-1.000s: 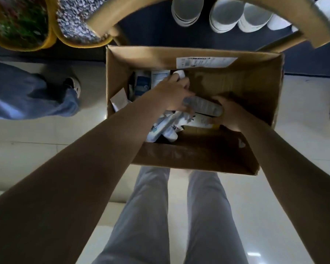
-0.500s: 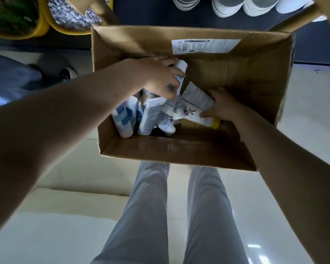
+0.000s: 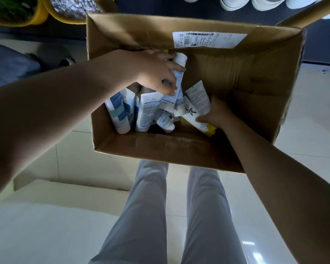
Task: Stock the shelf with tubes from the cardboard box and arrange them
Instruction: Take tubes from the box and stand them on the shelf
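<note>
Two tubes were being gathered in the cardboard box (image 3: 170, 147): the left hand (image 3: 156, 73) gripped a white tube (image 3: 179, 80), the right hand (image 3: 215, 113) held a yellow-capped tube (image 3: 191, 113); lifting both out seemed next.

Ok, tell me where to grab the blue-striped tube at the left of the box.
Probably round its middle, coming from above and its left. The blue-striped tube lies lengthways by the cardboard box's left wall with that flank bare, while a white tube crowds its right side. The left hand is nearest but grips a white-capped tube.
</note>
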A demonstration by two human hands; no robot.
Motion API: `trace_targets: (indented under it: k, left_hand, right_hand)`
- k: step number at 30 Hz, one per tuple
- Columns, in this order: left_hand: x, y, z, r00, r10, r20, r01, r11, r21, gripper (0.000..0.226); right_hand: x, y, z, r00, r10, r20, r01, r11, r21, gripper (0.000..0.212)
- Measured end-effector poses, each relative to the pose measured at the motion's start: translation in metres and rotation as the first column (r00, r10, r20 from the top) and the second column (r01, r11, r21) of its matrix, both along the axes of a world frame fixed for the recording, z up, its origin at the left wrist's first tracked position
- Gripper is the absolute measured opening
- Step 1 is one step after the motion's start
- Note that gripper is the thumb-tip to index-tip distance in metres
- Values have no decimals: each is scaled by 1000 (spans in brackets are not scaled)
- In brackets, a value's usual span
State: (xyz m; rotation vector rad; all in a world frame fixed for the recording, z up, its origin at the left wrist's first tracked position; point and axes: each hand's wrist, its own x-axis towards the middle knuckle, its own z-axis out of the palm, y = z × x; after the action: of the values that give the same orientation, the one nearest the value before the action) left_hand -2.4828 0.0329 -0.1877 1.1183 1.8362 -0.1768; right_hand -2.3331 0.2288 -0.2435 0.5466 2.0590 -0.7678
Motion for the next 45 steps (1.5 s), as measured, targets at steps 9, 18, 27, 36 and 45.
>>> trace_targets:
  k: [9, 18, 27, 36, 45]
  left_hand:
    - [1, 0, 1, 1000, 29, 7, -29, 1000, 0, 42]
    - [2, 2, 9, 999, 43, 24, -43, 999, -15, 41]
    - [27, 23, 63, 687, 582, 434, -655, 755, 23, 50]
    - [33, 6, 201, 422, 686, 593, -902, 381, 201, 24]
    - [0, 14, 376, 493, 610, 621, -849, 181, 496, 6]
  right_hand:
    - [8, 2, 3, 991, -88, 96, 91, 995, -32, 66]
    - [6, 3, 49, 881, -461, 104, 469, 880, -70, 51]
    - [16, -3, 148, 793, -601, -100, 561, 783, -269, 53]
    - [8, 11, 283, 665, -641, -385, 480, 761, -437, 40]
    - [-13, 26, 434, 347, -699, -626, 412, 713, -567, 21]
